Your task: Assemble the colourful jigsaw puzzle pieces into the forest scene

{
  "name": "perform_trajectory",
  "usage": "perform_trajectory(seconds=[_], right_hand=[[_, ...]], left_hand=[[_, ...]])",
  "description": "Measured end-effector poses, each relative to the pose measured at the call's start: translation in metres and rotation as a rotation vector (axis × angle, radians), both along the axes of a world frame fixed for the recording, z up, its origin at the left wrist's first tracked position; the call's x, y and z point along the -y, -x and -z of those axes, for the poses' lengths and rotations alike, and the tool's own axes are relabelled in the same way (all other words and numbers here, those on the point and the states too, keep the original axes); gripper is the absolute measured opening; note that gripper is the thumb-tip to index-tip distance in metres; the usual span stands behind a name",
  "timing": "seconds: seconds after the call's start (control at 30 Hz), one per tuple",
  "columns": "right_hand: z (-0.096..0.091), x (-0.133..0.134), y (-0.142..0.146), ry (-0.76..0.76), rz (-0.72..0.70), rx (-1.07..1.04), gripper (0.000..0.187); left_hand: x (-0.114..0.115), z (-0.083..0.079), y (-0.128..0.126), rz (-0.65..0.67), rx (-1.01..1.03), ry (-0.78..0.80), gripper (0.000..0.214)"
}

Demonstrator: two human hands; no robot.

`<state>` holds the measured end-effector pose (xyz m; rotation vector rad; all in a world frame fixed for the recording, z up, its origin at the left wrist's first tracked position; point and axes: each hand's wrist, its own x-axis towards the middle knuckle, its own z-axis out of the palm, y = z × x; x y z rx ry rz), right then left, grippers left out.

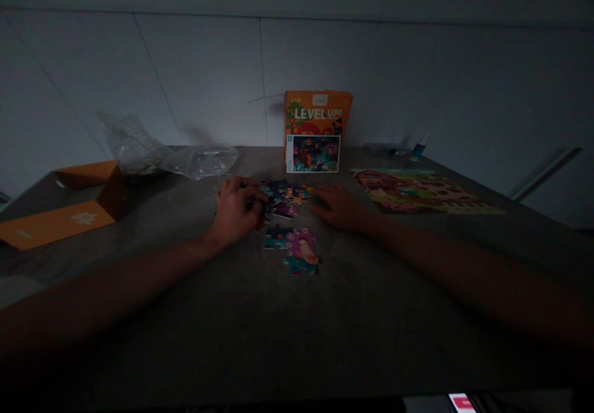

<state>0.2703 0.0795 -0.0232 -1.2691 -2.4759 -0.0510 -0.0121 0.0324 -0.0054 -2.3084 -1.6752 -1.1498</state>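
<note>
Puzzle pieces [284, 208] are lying heaped; the left hand [237, 205] is resting curled over them, grip unclear, while the right hand [338, 207] is lying loosely uncurled alongside.

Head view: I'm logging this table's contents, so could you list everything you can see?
puzzle pieces: many, uncountable, multicoloured, piled between the hands
nearer puzzle section: 1 cluster, purple and teal, in front of the pile
picture card: 1, dark multicoloured, upright before the standing box
standing box: 1, mostly orange, back centre
open box: 1, orange, left
plastic bags: apparently 2, clear, back left
farm picture: 1, multicoloured, flat, right
small item: 1, blue and pale, unclear, back right
lit screen: 1, red and white, bottom edge
table: 1, grey, beneath
wall: 1, pale, behind
left hand: 1, bare, at the pile's left
right hand: 1, bare, at its right
</note>
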Motion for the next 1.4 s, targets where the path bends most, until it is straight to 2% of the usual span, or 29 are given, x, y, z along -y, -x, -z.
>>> perform_trajectory(seconds=[0.13, 0.2, 0.3, 0.43, 0.63, 0.83, 0.9, 1.03, 1.1, 1.27, 1.4], right_hand=[[-0.004, 0.009, 0.001, -0.136, -0.031, -0.022, 0.021], [-0.006, 0.013, 0.003, -0.159, -0.054, -0.03, 0.016], [-0.006, 0.017, 0.004, -0.161, -0.019, -0.075, 0.016], [-0.001, 0.015, 0.004, -0.143, 0.088, -0.133, 0.032], [0.0, 0.011, 0.003, -0.079, 0.024, -0.208, 0.024], [-0.005, 0.017, 0.004, 0.04, 0.035, -0.332, 0.034], [-0.007, 0.021, 0.005, 0.009, -0.02, -0.342, 0.038], [-0.01, 0.031, 0.008, -0.193, -0.202, -0.335, 0.04], [-0.013, 0.036, 0.01, -0.288, -0.285, -0.301, 0.037], [-0.019, 0.048, 0.012, -0.457, -0.431, -0.226, 0.034], [-0.022, 0.054, 0.012, -0.522, -0.515, -0.183, 0.028]], left_hand=[[0.001, 0.0, 0.0, 0.024, -0.01, 0.019, 0.021], [0.001, 0.0, 0.0, 0.042, -0.008, 0.021, 0.021], [0.001, 0.0, 0.0, 0.059, -0.011, 0.016, 0.021], [0.001, 0.001, 0.0, 0.068, -0.023, 0.012, 0.021], [0.0, 0.001, 0.002, 0.137, -0.051, 0.012, 0.022], [0.003, 0.003, 0.003, 0.232, -0.116, -0.053, 0.02], [0.003, 0.003, 0.002, 0.268, -0.122, -0.082, 0.019], [0.005, 0.001, 0.001, 0.371, -0.152, -0.132, 0.021], [0.006, 0.0, 0.0, 0.442, -0.179, -0.138, 0.029], [0.01, 0.001, -0.001, 0.543, -0.256, -0.115, 0.068], [0.011, 0.001, -0.001, 0.57, -0.293, -0.136, 0.07]])
